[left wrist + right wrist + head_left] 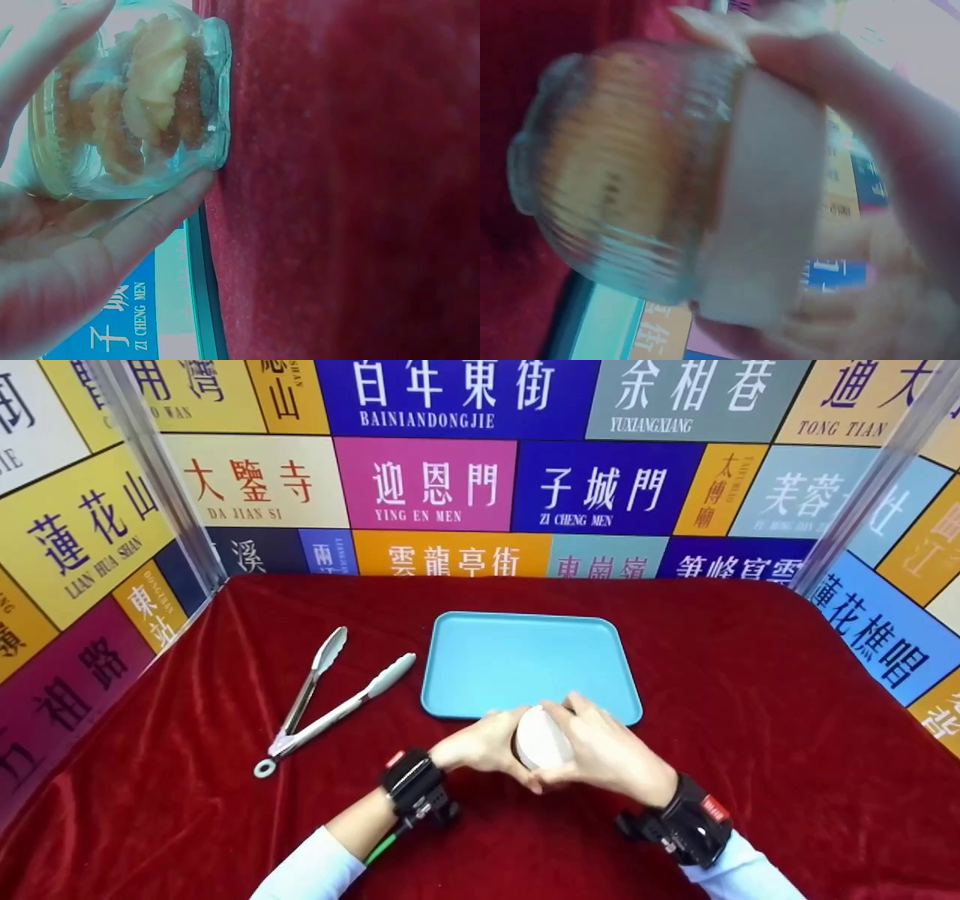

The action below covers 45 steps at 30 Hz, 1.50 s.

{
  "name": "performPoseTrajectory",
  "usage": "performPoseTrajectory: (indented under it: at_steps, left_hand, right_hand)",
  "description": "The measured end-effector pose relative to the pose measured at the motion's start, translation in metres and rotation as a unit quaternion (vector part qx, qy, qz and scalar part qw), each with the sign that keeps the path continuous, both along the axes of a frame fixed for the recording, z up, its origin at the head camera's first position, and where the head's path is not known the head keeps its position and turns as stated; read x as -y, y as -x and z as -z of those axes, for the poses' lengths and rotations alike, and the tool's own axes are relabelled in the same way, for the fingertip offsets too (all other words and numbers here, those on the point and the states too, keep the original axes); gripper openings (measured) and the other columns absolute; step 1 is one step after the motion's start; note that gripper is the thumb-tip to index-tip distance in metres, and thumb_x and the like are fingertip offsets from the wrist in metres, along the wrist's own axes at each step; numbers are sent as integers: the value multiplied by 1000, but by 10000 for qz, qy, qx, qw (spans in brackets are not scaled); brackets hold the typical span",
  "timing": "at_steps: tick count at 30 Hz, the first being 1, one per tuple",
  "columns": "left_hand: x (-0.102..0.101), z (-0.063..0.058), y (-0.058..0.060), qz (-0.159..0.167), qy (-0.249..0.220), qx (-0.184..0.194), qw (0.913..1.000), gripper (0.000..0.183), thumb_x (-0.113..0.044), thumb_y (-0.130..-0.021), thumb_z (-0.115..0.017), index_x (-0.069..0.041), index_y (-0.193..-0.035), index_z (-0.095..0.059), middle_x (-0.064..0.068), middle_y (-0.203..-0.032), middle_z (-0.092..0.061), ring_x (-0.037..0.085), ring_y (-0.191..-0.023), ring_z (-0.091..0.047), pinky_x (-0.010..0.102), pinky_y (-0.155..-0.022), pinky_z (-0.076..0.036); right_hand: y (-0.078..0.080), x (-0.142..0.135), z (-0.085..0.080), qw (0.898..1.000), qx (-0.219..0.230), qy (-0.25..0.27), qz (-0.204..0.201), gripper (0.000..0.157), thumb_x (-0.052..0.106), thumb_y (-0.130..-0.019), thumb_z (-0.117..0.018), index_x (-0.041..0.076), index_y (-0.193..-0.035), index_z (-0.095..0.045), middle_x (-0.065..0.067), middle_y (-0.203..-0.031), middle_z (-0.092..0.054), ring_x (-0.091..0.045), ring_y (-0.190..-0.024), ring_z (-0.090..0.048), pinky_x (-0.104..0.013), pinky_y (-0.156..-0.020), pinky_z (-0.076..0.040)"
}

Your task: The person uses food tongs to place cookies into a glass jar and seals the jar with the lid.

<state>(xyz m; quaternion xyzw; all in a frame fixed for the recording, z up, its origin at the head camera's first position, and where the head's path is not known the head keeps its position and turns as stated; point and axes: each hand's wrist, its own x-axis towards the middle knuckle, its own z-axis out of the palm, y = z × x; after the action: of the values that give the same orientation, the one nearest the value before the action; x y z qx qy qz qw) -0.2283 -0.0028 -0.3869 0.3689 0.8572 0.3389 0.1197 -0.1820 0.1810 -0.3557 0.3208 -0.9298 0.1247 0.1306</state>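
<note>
A clear ribbed glass jar [622, 150] with a wide white lid [541, 737] is held between both hands, in front of the tray. My left hand [487, 744] grips the glass body, its thumb and fingers on opposite sides in the left wrist view. Around the white lid curl the fingers of my right hand [611, 750], blurred in the right wrist view. Inside the jar, golden-brown crinkled pieces [154, 82] show through the glass. The jar's base is turned toward the red cloth.
Just beyond the hands lies a light blue tray [525, 667] on the red velvet cloth [187, 810]. Metal tongs [330, 727] with pale tips lie spread to the left of it. Panels with printed signs [435, 484] wall in the back and sides.
</note>
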Motion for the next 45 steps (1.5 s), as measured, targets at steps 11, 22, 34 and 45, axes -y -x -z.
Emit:
performPoseTrajectory:
  at_steps: [11, 22, 34, 45]
  left_hand:
    - [1, -1, 1, -117, 55, 70, 9999, 84, -28, -58, -89, -9, -128, -48, 3, -114, -60, 16, -102, -54, 29, -91, -40]
    - [1, 2, 1, 99, -87, 23, 9999, 89, -26, -57, -90, -11, -133, -45, 1, -121, -59, 13, -110, -53, 31, -97, -37]
    - [0, 1, -2, -84, -67, -20, 9999, 86, -27, -56, -90, -8, -128, -49, 4, -114, -61, 16, -102, -55, 26, -91, -43]
    - [0, 1, 0, 80, -1, 21, 10000, 85, -23, -59, -89, -8, -131, -47, 4, -119, -60, 16, -108, -53, 32, -95, -37]
  right_hand:
    - [2, -5, 9, 9984, 429, 358, 81, 90, 56, -71, -71, -3, -133, -45, -17, -113, -52, -28, -99, -56, -41, -78, -51]
    - [17, -28, 4, 9687, 2211, 867, -717, 87, 43, -73, -76, 6, -142, -37, -13, -140, -45, -32, -125, -43, -52, -97, -37]
    - [-4, -8, 19, 9964, -348, 556, 539, 75, 50, -63, -77, 1, -116, -58, -14, -105, -65, -29, -89, -64, -42, -67, -52]
    - [8, -20, 2, 9806, 1663, 848, -606, 102, 47, -69, -78, 1, -145, -29, -21, -146, -33, -37, -133, -34, -53, -103, -33]
